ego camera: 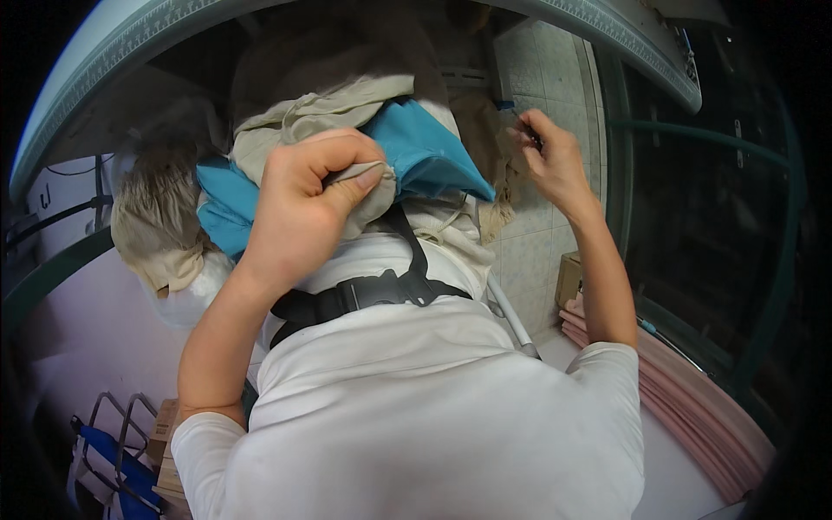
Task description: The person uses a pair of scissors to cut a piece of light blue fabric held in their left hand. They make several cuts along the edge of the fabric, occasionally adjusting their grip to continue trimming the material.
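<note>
Between thumb and fingers, my left hand (pixel 305 195) pinches a gathered edge of beige fabric (pixel 325 107). Blue fabric (pixel 432 153) with a shiny surface joins or touches that edge just right of the thumb, and more blue shows left of the wrist. The cloth lies over my lap, above a black waist strap with a buckle (pixel 374 292). My right hand (pixel 552 156) is raised to the right, apart from the cloth, with its fingers curled. Something small and dark shows at its fingertips; what it is, and whether it is held, I cannot tell.
A table edge with a printed ruler scale (pixel 624 42) curves across the top. Gathered beige cloth (pixel 156 214) hangs at left. Folded pink material (pixel 689 409) and a cardboard box (pixel 569 279) are at right. Metal frames (pixel 120 429) and boxes stand at lower left.
</note>
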Motion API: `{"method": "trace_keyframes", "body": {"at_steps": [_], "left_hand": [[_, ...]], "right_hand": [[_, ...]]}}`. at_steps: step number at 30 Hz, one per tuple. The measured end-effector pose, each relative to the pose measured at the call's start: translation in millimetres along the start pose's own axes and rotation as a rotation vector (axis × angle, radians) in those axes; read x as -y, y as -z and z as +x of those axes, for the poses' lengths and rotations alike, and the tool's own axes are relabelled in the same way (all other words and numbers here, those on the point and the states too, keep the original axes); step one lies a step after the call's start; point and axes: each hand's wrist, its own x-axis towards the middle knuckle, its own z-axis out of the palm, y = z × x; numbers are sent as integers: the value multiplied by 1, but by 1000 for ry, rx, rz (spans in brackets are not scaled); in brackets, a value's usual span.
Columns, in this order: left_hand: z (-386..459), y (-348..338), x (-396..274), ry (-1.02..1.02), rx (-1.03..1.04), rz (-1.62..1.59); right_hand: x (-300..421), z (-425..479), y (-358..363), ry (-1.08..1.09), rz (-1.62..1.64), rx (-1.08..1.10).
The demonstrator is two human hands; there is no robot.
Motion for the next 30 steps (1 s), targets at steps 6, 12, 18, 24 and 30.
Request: {"method": "trace_keyframes", "body": {"at_steps": [6, 12, 18, 24, 30], "left_hand": [[-10, -3, -35, -249, -78, 381], [-15, -2, -39, -140, -63, 495], [-23, 18, -45, 41, 0, 312], [-3, 15, 6, 84, 29, -188], [2, 7, -4, 166, -16, -246]], "right_hand": [[135, 7, -10, 528, 378, -225], [131, 13, -15, 605, 365, -252], [119, -2, -6, 421, 258, -209], [107, -2, -15, 330, 464, -90], [142, 18, 12, 513, 419, -110]]}}
